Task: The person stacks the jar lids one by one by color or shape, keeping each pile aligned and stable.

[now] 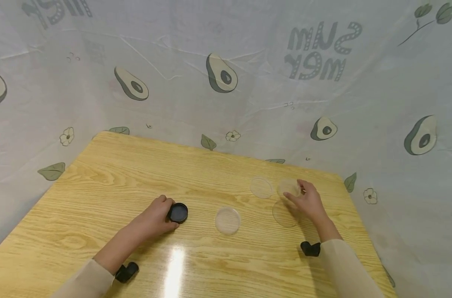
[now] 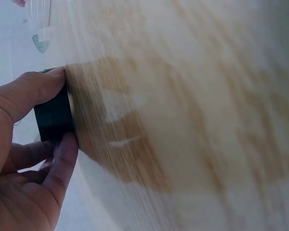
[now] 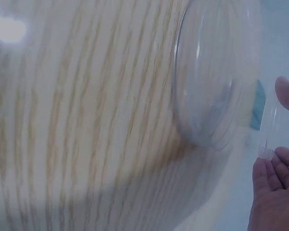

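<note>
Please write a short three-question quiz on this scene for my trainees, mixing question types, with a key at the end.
1. True or false: the left hand grips the short black cylinder.

2. Counting the one that the right hand pinches, how many clear round dishes show in the head view?
A) two
B) four
C) six

3. Fill in the blank: the patterned sheet behind the wood-grain table is printed with leaves, flowers and halved ____.

Key: 1. True. 2. B. 3. avocados.
</note>
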Motion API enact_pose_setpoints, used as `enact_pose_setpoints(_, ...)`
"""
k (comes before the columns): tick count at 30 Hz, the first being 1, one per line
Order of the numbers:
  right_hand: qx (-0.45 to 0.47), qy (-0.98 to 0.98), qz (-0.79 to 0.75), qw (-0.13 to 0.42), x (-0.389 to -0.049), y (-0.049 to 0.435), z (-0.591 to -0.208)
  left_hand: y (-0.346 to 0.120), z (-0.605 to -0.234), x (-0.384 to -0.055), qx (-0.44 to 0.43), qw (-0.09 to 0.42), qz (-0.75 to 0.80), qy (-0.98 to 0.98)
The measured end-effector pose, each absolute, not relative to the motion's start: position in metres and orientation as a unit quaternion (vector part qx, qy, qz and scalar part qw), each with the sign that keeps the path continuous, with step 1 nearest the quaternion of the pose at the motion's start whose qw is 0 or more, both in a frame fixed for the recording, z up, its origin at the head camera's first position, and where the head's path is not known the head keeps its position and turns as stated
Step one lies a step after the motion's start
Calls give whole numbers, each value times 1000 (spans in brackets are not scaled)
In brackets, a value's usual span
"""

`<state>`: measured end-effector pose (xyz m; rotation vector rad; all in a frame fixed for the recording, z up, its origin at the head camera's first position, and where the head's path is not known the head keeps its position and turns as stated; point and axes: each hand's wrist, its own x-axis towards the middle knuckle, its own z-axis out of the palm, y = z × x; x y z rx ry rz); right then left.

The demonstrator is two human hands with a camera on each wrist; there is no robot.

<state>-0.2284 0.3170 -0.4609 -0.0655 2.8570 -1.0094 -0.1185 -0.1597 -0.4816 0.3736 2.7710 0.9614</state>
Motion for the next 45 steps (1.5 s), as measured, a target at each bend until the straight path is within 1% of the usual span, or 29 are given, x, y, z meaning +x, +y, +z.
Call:
enact_pose_setpoints(13,-103,934,-338,42,-218,277,-448,-160,-482,-119,126,93,324,933)
enact_pose_setpoints(27,-216,918,-331,41,-189,219,-446,-160,-483,-119,126,91,321,934)
enact_pose_setpoints(38,-244,901,-352,69,-172,198,-448,-160,-482,-119,129,92,321,934)
enact_pose_setpoints(45,-248,897,-352,99,-159,191,-453,-160,-481,-119,130,85,319,935)
